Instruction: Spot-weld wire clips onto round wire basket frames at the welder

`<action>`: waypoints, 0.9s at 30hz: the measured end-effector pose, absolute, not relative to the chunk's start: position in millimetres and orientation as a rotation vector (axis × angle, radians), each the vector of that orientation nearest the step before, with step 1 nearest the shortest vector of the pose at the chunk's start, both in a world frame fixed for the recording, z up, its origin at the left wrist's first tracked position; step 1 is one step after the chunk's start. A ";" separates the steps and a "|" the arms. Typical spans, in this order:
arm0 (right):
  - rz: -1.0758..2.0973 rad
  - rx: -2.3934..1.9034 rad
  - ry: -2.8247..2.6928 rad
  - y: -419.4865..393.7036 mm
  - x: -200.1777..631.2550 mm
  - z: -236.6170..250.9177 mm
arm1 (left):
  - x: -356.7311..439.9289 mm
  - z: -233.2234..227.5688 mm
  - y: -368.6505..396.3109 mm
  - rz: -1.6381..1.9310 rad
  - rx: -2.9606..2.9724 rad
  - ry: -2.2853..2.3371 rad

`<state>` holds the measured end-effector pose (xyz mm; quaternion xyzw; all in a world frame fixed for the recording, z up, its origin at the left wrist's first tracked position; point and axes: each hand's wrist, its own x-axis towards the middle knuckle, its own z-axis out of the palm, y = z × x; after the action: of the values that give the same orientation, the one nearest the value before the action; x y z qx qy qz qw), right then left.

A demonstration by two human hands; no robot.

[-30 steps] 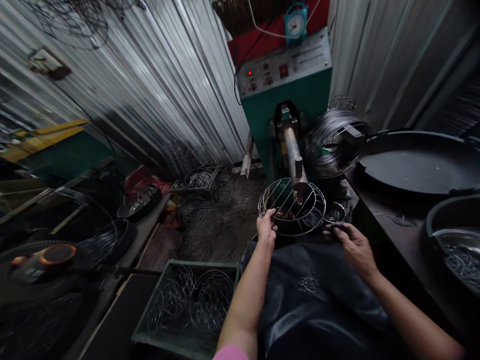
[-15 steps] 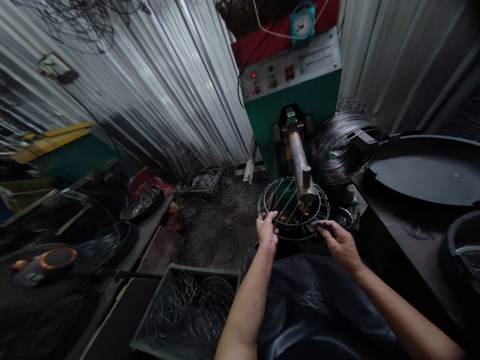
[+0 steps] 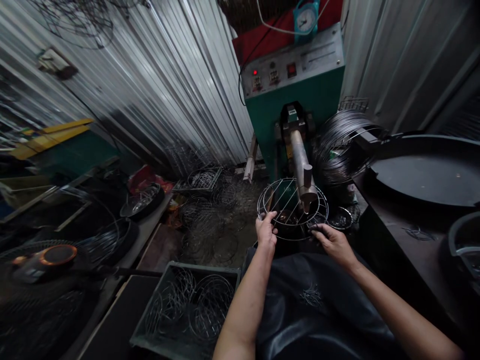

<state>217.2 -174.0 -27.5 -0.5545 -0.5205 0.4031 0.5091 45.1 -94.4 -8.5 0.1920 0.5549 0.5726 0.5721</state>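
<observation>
A round wire rack (image 3: 288, 200) with two rings and several cross bars is held level under the tip of a metal welding-machine arm (image 3: 301, 162). My left hand (image 3: 265, 231) is closed on its near left rim, thumb on top. At the near right rim my right hand (image 3: 335, 244) is closed, thumb and fingertips pinched together beside the wires. What lies in that pinch is too small and dark to make out. Several short wire pieces (image 3: 310, 296) lie on the dark apron (image 3: 288, 325) over my lap.
The green machine (image 3: 258, 115) with a lit red light stands ahead. A wire coil (image 3: 330, 145) and a large black pan (image 3: 423, 175) are at right. A crate (image 3: 150, 345) with wire rings sits at lower left. More wire parts (image 3: 210, 215) litter the floor.
My right hand has shifted slightly left and down along the rack's near right rim. My left hand and the rack have barely moved.
</observation>
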 end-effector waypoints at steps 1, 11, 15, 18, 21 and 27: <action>0.974 -1.327 -1.260 -173.6 217.0 -27.1 | 44.9 -8.4 -94.2 1.346 0.451 1.301; 1.015 -1.321 -1.218 -169.6 215.9 -34.6 | 44.8 -8.1 -94.1 1.378 0.442 1.287; 0.994 -1.333 -1.177 -170.1 213.8 -33.1 | 45.0 -8.9 -94.0 1.386 0.437 1.267; 0.999 -1.337 -1.148 -171.1 211.6 -29.3 | 45.5 -10.3 -93.4 1.377 0.429 1.279; 0.995 -1.332 -1.121 -171.3 210.4 -25.7 | 46.4 -11.1 -92.2 1.365 0.420 1.289; 0.978 -1.322 -1.133 -168.2 210.8 -24.0 | 48.4 -8.8 -89.0 1.353 0.412 1.309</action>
<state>210.8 -168.2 -24.0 -0.5566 -0.4768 0.4117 0.5416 48.4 -89.0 -8.8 0.1757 0.5577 0.5767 0.5705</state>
